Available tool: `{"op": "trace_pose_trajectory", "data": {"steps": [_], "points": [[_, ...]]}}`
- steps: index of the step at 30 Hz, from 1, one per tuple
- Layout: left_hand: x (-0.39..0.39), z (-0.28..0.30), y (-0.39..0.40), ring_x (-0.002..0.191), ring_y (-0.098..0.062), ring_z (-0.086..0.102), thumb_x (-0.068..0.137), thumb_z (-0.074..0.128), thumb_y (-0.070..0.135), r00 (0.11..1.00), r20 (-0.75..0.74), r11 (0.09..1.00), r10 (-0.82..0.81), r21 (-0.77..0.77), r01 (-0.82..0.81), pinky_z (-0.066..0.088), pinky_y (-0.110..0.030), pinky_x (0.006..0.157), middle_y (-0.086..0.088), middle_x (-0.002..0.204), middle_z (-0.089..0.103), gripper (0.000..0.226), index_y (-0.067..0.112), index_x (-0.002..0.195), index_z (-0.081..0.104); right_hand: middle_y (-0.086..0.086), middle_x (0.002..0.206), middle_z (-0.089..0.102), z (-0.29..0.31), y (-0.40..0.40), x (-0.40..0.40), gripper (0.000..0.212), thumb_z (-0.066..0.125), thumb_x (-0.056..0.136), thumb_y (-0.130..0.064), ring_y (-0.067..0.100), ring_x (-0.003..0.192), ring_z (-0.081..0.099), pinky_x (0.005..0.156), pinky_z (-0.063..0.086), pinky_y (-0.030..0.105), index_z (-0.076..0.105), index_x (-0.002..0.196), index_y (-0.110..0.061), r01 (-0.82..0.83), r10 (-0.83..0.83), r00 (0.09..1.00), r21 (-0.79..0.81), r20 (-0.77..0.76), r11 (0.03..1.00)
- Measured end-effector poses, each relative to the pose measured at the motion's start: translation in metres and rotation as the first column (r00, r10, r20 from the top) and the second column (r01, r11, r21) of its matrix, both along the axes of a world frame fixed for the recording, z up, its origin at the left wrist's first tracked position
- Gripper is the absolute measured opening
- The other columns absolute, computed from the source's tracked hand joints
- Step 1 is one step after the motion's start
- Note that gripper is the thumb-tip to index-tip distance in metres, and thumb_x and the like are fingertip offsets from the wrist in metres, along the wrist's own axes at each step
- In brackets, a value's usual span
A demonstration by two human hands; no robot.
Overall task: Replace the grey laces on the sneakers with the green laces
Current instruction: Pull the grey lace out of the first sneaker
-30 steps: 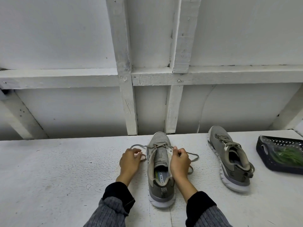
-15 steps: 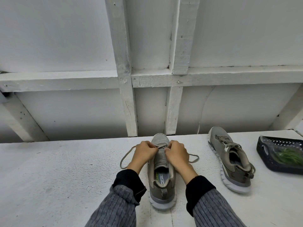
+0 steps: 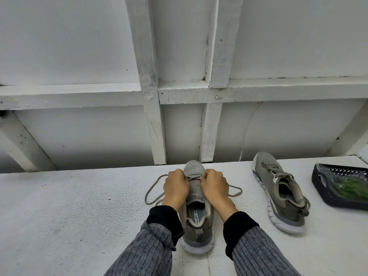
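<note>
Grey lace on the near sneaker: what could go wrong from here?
1. Both hands, left and right, pinch the grey lace near the toe; a hard pull may drag the unbraced grey mesh sneaker.
2. Loose loops on the white table may tangle.

Soft even light, wide-angle edge bending.
</note>
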State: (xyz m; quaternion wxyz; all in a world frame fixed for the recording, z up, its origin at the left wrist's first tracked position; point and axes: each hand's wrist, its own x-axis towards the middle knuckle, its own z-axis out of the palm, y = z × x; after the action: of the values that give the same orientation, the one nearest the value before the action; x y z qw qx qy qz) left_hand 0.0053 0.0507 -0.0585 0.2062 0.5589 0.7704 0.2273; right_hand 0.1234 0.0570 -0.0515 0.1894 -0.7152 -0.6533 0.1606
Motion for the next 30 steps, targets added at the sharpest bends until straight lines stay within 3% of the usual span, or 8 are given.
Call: {"op": "trace_pose_trajectory", "data": {"steps": [5,12,18,22,25,27,30], "points": [[-0.012,-0.006,-0.001,0.093,-0.030,0.064,0.085,0.062,0.021,0.984,0.170,0.997,0.058,0.045,-0.067,0.052,-0.035,0.080,-0.010,0.097,0.068,0.013,0.012,0.089,0.071,0.012,0.097,0.067,-0.002,0.001,0.008,0.018,0.059,0.093,-0.028,0.034,0.092,0.063,0.071,0.045,0.030,0.066,0.090,-0.012,0.079,-0.079,0.991,-0.010,-0.109,0.997],[-0.017,-0.012,-0.005,0.083,-0.021,0.064,0.083,0.072,0.014,0.925,0.354,0.984,0.138,0.057,-0.168,0.043,-0.023,0.073,-0.010,0.087,0.072,0.006,0.010,0.080,0.074,0.011,0.087,0.067,-0.008,0.002,0.009,0.018,0.065,0.089,-0.025,0.033,0.083,0.064,0.069,0.049,0.031,0.064,0.076,-0.012,0.188,-0.198,0.950,-0.064,-0.240,0.980],[-0.020,-0.011,-0.003,0.083,-0.016,0.063,0.085,0.071,0.017,0.904,0.412,0.987,0.116,0.051,-0.150,0.042,-0.020,0.074,-0.008,0.088,0.073,0.010,0.010,0.089,0.077,0.010,0.087,0.069,-0.009,0.004,0.009,0.017,0.066,0.088,-0.026,0.031,0.083,0.064,0.069,0.047,0.028,0.068,0.080,-0.011,0.154,-0.168,0.939,-0.068,-0.302,0.986],[-0.020,-0.014,-0.001,0.083,-0.011,0.061,0.084,0.072,0.018,0.881,0.460,0.990,0.106,0.033,-0.136,0.044,-0.019,0.076,-0.003,0.087,0.072,0.013,0.011,0.093,0.077,0.008,0.088,0.070,-0.006,-0.002,0.006,0.019,0.060,0.092,-0.026,0.027,0.082,0.063,0.068,0.041,0.024,0.073,0.087,-0.014,0.034,-0.044,0.956,-0.041,-0.290,0.999],[-0.020,-0.019,-0.004,0.085,-0.016,0.065,0.082,0.073,0.017,0.799,0.582,0.983,0.149,0.004,-0.186,0.050,-0.026,0.077,0.001,0.082,0.073,0.005,0.018,0.079,0.077,0.010,0.086,0.068,-0.008,-0.006,0.003,0.024,0.054,0.094,-0.027,0.031,0.083,0.062,0.067,0.042,0.027,0.072,0.086,-0.013,-0.030,0.015,0.963,-0.048,-0.271,0.998],[-0.022,-0.023,-0.006,0.085,-0.019,0.066,0.079,0.076,0.015,0.702,0.686,0.972,0.192,-0.034,-0.232,0.052,-0.032,0.082,0.003,0.076,0.072,0.018,0.023,0.063,0.074,0.012,0.077,0.063,-0.007,-0.005,0.004,0.034,0.048,0.097,-0.028,0.033,0.077,0.058,0.063,0.038,0.029,0.065,0.073,-0.010,-0.041,0.020,0.953,-0.064,-0.302,0.997],[-0.023,-0.026,-0.009,0.079,-0.022,0.065,0.075,0.079,0.012,0.535,0.798,0.947,0.280,-0.140,-0.288,0.052,-0.032,0.077,0.000,0.068,0.069,0.017,0.018,0.061,0.072,0.018,0.081,0.066,-0.001,0.002,0.007,0.041,0.044,0.099,-0.028,0.034,0.080,0.060,0.063,0.037,0.030,0.067,0.077,-0.002,-0.045,0.011,0.939,-0.094,-0.343,0.995]]}}
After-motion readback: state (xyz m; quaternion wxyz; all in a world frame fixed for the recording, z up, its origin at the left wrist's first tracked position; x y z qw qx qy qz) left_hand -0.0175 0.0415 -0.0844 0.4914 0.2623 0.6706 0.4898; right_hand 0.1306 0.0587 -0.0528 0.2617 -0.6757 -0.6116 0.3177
